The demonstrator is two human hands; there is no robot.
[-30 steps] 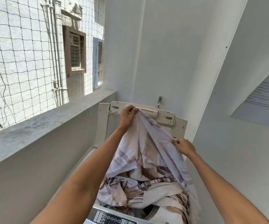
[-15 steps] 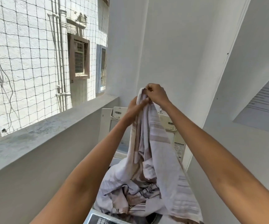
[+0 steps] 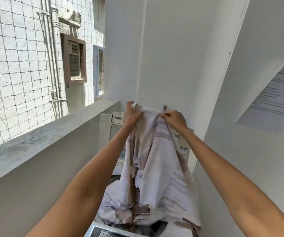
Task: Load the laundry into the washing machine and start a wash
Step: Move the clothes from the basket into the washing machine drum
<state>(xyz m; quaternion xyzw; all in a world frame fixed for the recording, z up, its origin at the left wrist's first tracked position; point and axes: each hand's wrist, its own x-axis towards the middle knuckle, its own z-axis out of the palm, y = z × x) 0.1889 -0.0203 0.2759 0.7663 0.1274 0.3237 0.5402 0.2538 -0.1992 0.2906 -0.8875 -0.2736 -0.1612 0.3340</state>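
Observation:
A pale lilac sheet with brown and grey stripes [image 3: 156,161] hangs from both my hands above the top-loading washing machine [image 3: 103,232]. My left hand [image 3: 131,115] grips its top edge on the left. A little to the right, my right hand [image 3: 173,119] pinches the same edge. The lower part of the sheet lies bunched in the drum opening and drapes over the machine's right rim. The machine's lid [image 3: 106,127] stands raised behind the cloth. A dark control panel [image 3: 107,233] shows at the bottom edge.
A grey concrete ledge [image 3: 40,144] runs along the left, with netting [image 3: 26,57] over the opening above it. White walls close in behind and to the right. A printed sheet of paper [image 3: 272,98] is stuck on the right wall.
Both hands have come down from their raised position and moved apart along the sheet's top edge, spreading it. More cloth has sunk toward the drum.

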